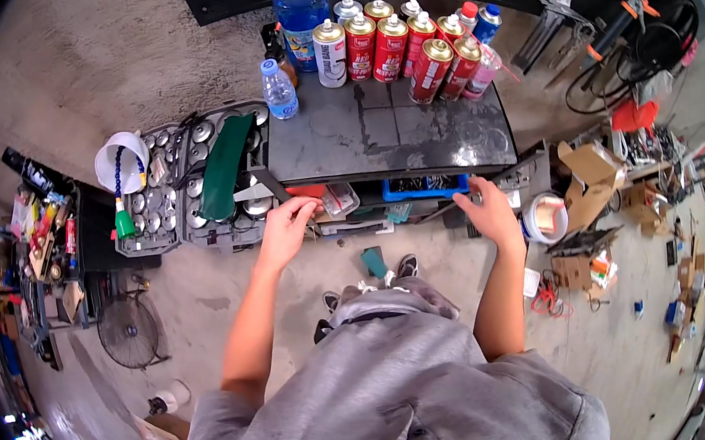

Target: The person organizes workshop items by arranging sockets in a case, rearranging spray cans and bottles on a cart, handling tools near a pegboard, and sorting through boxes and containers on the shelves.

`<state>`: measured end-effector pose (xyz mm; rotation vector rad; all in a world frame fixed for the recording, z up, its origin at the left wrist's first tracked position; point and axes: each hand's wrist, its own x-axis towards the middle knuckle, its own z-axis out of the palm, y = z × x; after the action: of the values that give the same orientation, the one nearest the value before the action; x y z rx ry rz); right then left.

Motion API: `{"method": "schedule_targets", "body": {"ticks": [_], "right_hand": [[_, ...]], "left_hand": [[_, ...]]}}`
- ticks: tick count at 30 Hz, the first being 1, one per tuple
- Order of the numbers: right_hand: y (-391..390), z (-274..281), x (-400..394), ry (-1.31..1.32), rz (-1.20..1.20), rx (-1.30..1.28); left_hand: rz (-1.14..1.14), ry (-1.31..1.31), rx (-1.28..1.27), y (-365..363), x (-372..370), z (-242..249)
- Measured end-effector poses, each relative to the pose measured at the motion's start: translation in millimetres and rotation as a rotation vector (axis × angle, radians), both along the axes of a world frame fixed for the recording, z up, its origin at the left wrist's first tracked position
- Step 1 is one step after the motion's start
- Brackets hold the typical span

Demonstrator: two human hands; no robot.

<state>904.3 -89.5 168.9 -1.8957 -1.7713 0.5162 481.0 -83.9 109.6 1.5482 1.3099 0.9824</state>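
My left hand [285, 231] is at the cabinet's left front, beside a clear plastic box [338, 201] and a red item [307, 191]. Its fingers are bent together, and what they grip, if anything, is hard to make out. Near the right end of a blue tray [425, 185] with small dark parts in it, my right hand [490, 210] has thumb and forefinger apart, with nothing visible between them. Both the box and the tray sit in the open front of a black cabinet [448, 140], under its top. An open cabinet door [271, 183] stands by my left hand.
Several red spray cans [389, 48], a large blue bottle [301, 19] and a small water bottle [278, 90] stand on the cabinet. Left lies a case of metal caps [167, 216] with a green strip [227, 167]. A white bucket [545, 218] and cardboard box [594, 177] are right.
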Motion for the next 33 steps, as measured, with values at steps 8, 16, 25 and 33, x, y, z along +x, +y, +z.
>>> {"method": "schedule_targets", "body": {"ticks": [8, 16, 25, 33], "right_hand": [[-95.3, -14.2, -27.8, 0.009, -0.074, -0.346], [-107.1, -58.7, -5.7, 0.049, 0.079, -0.354], [-84.0, -220.5, -32.1, 0.129, 0.266, -0.252], [-44.4, -345.6, -107.7, 0.461, 0.283, -0.062]], "left_hand": [[0.073, -0.075, -0.251, -45.8, -30.2, -98.8], [0.111, 0.087, -0.254, -104.9, 3.1, -112.6], [0.5, 0.106, 0.044, -62.1, 16.8, -180.8], [0.353, 0.384, 0.4, -11.3, 57.1, -266.5]]}}
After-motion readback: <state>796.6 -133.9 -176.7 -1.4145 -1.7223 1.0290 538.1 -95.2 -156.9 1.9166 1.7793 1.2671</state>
